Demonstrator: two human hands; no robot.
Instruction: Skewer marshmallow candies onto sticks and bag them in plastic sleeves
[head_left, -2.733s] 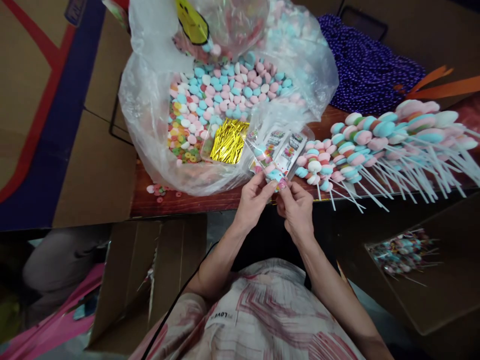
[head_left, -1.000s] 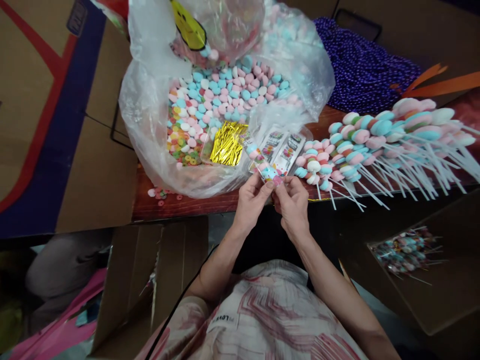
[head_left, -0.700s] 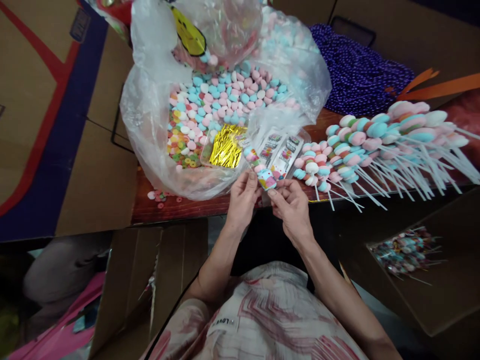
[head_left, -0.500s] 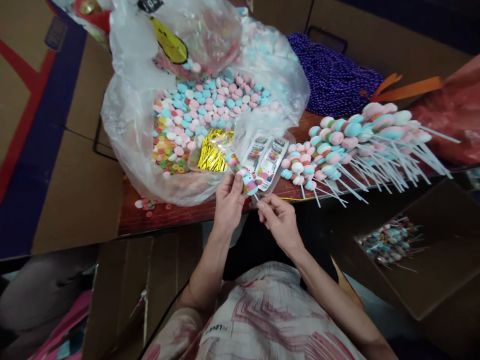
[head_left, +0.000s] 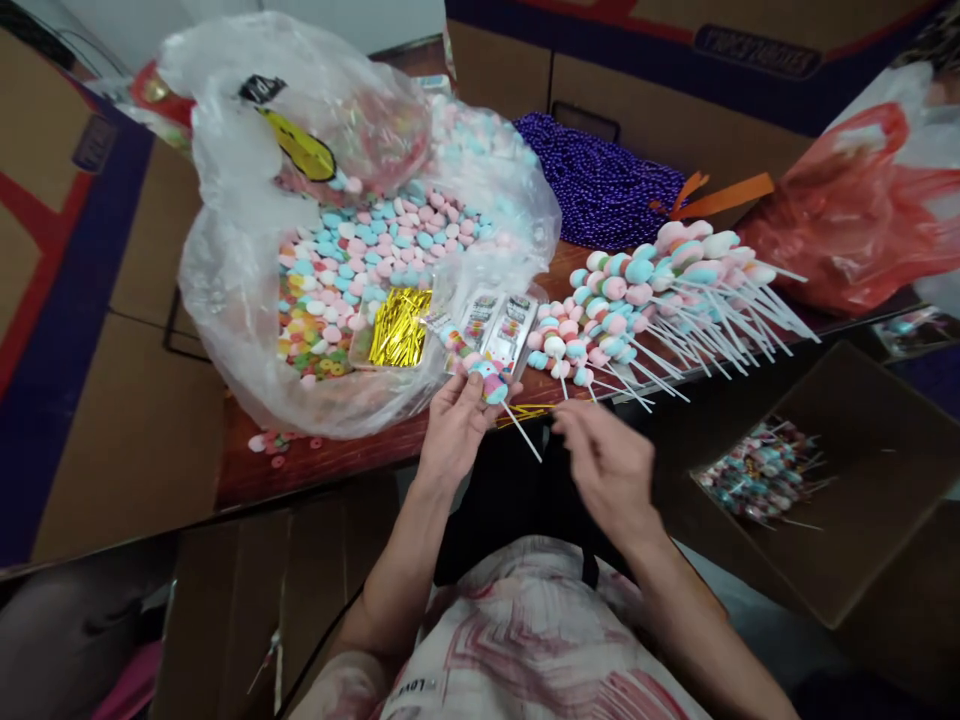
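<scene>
My left hand (head_left: pixel 452 428) pinches a marshmallow skewer in a clear printed sleeve (head_left: pixel 480 365); its white stick points down to the right. My right hand (head_left: pixel 606 462) hangs just right of that stick, off it and blurred, with fingers loosely apart and nothing seen in them. Beyond my left hand lie a stack of printed clear sleeves (head_left: pixel 501 325) and a packet of gold twist ties (head_left: pixel 395 329), both resting on a big clear bag of loose pink, blue and white marshmallows (head_left: pixel 247 300).
A pile of bare marshmallow skewers (head_left: pixel 660 300) lies on the red-brown table (head_left: pixel 330 460). Purple beads (head_left: pixel 600 190) and a red plastic bag (head_left: pixel 847 220) are behind. A cardboard box (head_left: pixel 862 560) at right holds wrapped skewers (head_left: pixel 757 470). Open cartons stand at lower left.
My right hand has let go of the skewer and drawn back to the right. My left hand keeps hold of the sleeved skewer. The view has swung to the right.
</scene>
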